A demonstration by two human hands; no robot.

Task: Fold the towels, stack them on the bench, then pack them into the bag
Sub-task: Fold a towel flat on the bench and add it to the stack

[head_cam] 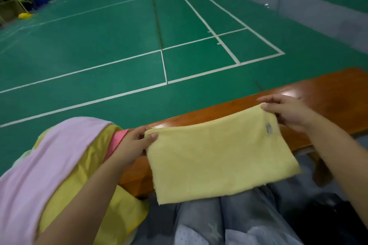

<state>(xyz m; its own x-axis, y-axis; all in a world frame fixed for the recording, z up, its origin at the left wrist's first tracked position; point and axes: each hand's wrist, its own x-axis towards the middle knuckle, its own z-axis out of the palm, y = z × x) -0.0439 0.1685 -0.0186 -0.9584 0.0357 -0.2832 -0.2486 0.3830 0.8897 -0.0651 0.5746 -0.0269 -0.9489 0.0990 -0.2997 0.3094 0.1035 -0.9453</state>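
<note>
Pale yellow terry-like cloth, the yellow towel hangs in the air over the person's lap and the near edge of the wooden tabletop, held up by its two top corners. The left hand pinches the left corner, thumb on top and fingers curled behind the doubled edge; the right hand pinches the right corner between thumb and fingertips, close above a small grey label sewn near that side. The top edge appears to show layers, so the cloth looks already folded at least once, though I cannot count the folds.

It should handle as light and fully limp: the lower part drapes and sags toward the knees, and the bottom edge lies slack rather than straight. There is nothing stiff to push against, so control likely comes only from tension between the corners. The surface looks soft and not slippery, so a light pinch ought to be enough. For the next fold, the corners or the top hem seem the best places to take hold.

To the left, a heap of unfolded towels, pink, yellow and a brighter pink, rests on the tabletop's end. No bag can be clearly identified.
</note>
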